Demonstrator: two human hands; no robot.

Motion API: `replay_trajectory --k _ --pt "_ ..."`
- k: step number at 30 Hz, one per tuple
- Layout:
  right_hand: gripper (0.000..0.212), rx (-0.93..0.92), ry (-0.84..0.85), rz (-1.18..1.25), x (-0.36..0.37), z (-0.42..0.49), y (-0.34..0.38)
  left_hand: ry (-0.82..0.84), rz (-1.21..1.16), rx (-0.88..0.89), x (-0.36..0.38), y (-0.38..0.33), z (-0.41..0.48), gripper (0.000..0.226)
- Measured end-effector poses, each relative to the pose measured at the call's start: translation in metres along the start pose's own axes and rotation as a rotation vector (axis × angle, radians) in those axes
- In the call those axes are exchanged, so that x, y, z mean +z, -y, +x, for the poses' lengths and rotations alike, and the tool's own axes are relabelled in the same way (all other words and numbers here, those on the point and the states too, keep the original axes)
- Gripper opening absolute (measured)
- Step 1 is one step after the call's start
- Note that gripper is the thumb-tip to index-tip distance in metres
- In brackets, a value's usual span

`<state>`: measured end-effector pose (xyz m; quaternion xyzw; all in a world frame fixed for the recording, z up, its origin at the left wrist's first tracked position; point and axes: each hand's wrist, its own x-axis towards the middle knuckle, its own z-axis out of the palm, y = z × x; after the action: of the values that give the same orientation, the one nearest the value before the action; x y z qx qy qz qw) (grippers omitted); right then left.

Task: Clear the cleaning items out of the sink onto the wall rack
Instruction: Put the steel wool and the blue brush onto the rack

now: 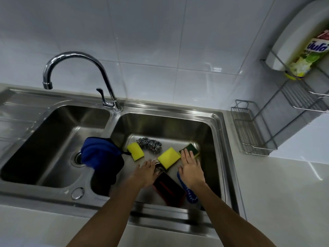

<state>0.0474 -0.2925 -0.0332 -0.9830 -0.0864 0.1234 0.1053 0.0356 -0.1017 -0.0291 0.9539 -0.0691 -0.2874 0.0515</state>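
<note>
The right basin of the steel sink (216,132) holds a yellow sponge (135,151), a steel wool pad (149,145), a second yellow sponge (168,157), a green-topped sponge (192,148), a dark red block (169,188) and a blue brush (189,193). A blue cloth (101,154) drapes over the divider between the basins. My left hand (146,172) hovers low over the drain, fingers apart, empty. My right hand (191,166) is spread flat, its fingertips at the green-topped sponge. The wire wall rack (252,129) hangs to the right of the sink.
A curved chrome tap (80,68) stands behind the divider. The rack's upper shelf (302,97) carries a green and yellow dish-soap bottle (309,56). White tiles cover the wall, and a pale countertop (284,193) runs to the right.
</note>
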Motion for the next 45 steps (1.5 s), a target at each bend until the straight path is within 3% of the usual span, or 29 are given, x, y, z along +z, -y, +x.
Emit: replay_trajectory --k 15,20,24,31,38,45 --pt "0.065 0.172 0.204 0.047 0.047 0.015 -0.019 0.186 -0.101 -0.003 0.053 0.034 0.019 0.062" --pt "0.07 0.392 0.272 0.091 0.069 0.01 -0.024 0.039 -0.104 -0.031 0.042 0.042 0.051 0.063" --pt "0.047 0.536 0.386 0.152 0.083 0.007 -0.03 -0.04 -0.033 -0.066 0.018 0.048 0.098 0.062" --pt "0.045 0.559 0.352 0.176 0.103 0.021 -0.038 -0.14 0.1 -0.126 0.008 0.057 0.181 0.077" --pt "0.05 0.613 0.347 0.275 0.117 0.03 -0.054 -0.279 0.272 -0.143 0.026 0.049 0.202 0.041" --pt "0.048 0.62 0.261 0.352 0.085 0.021 -0.049 -0.42 0.069 -0.243 0.02 0.046 0.155 0.05"
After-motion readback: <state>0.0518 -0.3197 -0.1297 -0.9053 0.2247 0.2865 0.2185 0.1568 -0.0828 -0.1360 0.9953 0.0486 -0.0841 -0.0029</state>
